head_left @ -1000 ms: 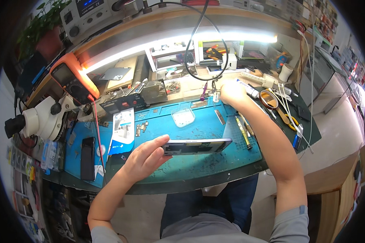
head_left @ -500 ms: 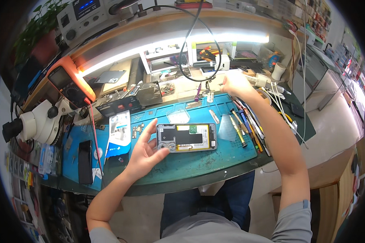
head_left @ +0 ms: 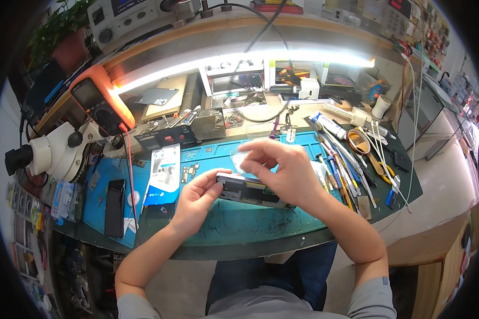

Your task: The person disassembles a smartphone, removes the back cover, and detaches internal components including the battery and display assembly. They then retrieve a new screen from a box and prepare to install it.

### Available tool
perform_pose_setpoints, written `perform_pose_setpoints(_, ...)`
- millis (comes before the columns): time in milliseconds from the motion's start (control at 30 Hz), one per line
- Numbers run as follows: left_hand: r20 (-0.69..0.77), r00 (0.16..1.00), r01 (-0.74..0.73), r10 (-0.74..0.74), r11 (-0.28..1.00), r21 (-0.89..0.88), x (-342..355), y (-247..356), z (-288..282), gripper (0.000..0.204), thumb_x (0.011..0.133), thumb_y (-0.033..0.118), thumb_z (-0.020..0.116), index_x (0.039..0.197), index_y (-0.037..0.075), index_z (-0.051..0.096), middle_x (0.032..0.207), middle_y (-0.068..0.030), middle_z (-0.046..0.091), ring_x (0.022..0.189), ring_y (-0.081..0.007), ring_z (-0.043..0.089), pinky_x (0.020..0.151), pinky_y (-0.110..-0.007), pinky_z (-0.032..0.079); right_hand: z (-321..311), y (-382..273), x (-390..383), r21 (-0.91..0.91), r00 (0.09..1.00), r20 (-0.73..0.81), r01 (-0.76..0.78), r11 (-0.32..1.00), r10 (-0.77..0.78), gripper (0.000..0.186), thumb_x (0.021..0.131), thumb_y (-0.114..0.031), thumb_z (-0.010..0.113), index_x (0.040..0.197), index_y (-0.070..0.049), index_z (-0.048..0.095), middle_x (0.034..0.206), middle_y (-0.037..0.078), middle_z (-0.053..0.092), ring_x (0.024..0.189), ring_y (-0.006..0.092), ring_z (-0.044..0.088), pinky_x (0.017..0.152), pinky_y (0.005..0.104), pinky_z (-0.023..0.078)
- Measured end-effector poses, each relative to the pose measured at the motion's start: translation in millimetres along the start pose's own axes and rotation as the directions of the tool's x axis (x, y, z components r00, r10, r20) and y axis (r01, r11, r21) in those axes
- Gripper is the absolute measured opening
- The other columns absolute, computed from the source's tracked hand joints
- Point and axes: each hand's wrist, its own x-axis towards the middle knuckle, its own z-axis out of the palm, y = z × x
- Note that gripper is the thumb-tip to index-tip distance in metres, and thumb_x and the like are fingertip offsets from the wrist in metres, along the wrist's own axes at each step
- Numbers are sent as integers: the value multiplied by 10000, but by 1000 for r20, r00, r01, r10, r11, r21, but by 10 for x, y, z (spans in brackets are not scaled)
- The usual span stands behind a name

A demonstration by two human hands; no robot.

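Observation:
My left hand (head_left: 193,206) grips the left end of an opened smartphone (head_left: 240,191), thumb in front and fingers behind. The phone has its inside facing me, with a black panel and part of a yellow-edged battery showing. It is tilted up over the blue work mat (head_left: 250,226). Above the phone's right half, my right hand (head_left: 288,169) is bent with its fingers curled together near the upper edge. Whatever those fingers hold, if anything, is too small to make out. The hand and forearm cover the phone's right part.
Screwdrivers and tweezers (head_left: 341,173) lie in a bunch right of my hands, beside a tape roll (head_left: 358,141). On the left are a dark phone (head_left: 115,208), an orange multimeter (head_left: 102,101) and a white microscope (head_left: 50,151). A black cable (head_left: 261,32) hangs overhead.
My right hand has come back from the rear shelf to above the phone, its fingers curled. My left hand has closed on the phone's end, and the phone has tilted up off the mat.

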Motion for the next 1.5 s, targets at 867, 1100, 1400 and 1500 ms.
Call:
perform_pose_setpoints(867,-7,999,-41,42,994,102,-58,119,83,360,1035,-21,524,1393,-33,567,1220,-70,670,1100,-95,612,960,-248,496,79,36,-15,-10,997,26,72,997,-72,87,881,-118,747,927,-45,750,821,88,744,717,201,740,658,298,573)
perform_pose_setpoints(1100,-10,998,-57,59,992,116,-55,86,60,358,1040,-6,530,1395,-33,567,1250,-82,669,1128,-105,613,986,-262,496,121,81,-21,-44,997,33,65,997,-64,88,889,-118,746,933,-41,752,830,93,751,736,183,744,681,296,573)
perform_pose_setpoints(1400,-49,999,-5,12,991,135,-51,84,67,356,1049,16,511,1401,-22,546,1261,-79,656,1157,-115,601,1017,-276,473,-235,68,185,-35,957,-236,-183,983,170,135,916,-113,755,979,6,738,829,47,750,780,84,696,735,241,550)
perform_pose_setpoints(1500,-6,1000,-15,16,987,162,-23,57,9,331,1047,28,512,1372,-20,541,1257,-90,658,1161,-131,606,1030,-293,468,-727,577,239,-384,936,-267,-320,866,228,157,881,-165,754,980,-43,751,872,66,755,809,157,717,752,308,557)
